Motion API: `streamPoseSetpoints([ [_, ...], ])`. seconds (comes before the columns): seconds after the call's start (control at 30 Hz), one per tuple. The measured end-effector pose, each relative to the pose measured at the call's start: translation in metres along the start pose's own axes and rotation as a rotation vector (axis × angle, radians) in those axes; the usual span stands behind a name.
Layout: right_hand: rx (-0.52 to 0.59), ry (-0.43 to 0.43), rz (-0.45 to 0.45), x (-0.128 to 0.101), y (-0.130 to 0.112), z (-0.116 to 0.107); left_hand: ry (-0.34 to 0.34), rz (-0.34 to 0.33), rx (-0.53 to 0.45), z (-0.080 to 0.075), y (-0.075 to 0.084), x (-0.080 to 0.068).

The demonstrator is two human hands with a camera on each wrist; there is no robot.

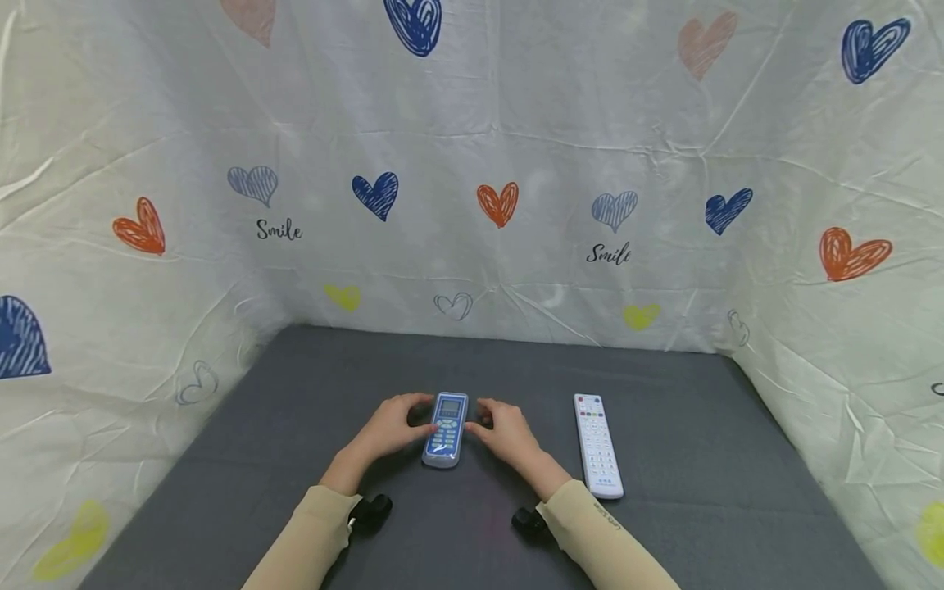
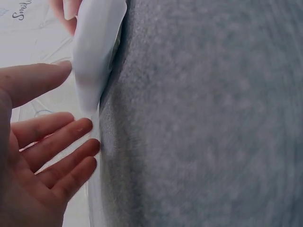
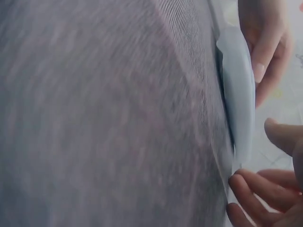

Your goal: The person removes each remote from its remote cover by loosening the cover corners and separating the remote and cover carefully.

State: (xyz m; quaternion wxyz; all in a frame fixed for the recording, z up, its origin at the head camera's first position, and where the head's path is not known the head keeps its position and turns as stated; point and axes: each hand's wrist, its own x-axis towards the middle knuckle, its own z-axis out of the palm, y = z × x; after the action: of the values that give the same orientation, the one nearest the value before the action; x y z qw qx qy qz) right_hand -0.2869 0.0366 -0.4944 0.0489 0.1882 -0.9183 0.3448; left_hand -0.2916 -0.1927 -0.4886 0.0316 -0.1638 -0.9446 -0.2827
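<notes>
A remote control (image 1: pixel 445 438) with a blue face, small display and pale casing lies face up on the grey cloth, between both hands. My left hand (image 1: pixel 389 428) is at its left side, the thumb tip overlapping the edge; in the left wrist view the thumb (image 2: pixel 42 80) reaches the casing and the other fingers stay loosely extended. To the right of the remote, my right hand (image 1: pixel 510 433) has its thumb and fingers apart, close to the casing. The right wrist view shows a gap between the right thumb (image 3: pixel 283 135) and the remote's side (image 3: pixel 240 85).
A longer white remote control (image 1: pixel 599 447) lies face up to the right, beyond the right forearm. Dark grey cloth (image 1: pixel 295 459) covers the table. White sheeting (image 1: pixel 546 106) printed with hearts hangs at the back and both sides. Black straps or devices (image 1: pixel 372 512) sit at both wrists.
</notes>
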Motion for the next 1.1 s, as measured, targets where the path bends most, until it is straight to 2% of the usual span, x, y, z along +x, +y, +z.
streamPoseSetpoints([
  [0.3,0.173,0.01,0.116,-0.001,-0.006,0.009,-0.009,-0.033,-0.093,0.0,0.006,-0.001],
  [0.67,0.311,-0.006,0.142,-0.003,-0.01,0.014,-0.021,-0.096,-0.251,0.004,0.008,0.001],
  [0.9,0.402,-0.004,0.197,-0.002,-0.008,0.018,-0.036,-0.134,-0.318,0.006,0.007,0.002],
  [1.1,0.451,-0.002,0.233,-0.002,-0.006,0.019,-0.042,-0.139,-0.356,0.006,0.006,0.001],
])
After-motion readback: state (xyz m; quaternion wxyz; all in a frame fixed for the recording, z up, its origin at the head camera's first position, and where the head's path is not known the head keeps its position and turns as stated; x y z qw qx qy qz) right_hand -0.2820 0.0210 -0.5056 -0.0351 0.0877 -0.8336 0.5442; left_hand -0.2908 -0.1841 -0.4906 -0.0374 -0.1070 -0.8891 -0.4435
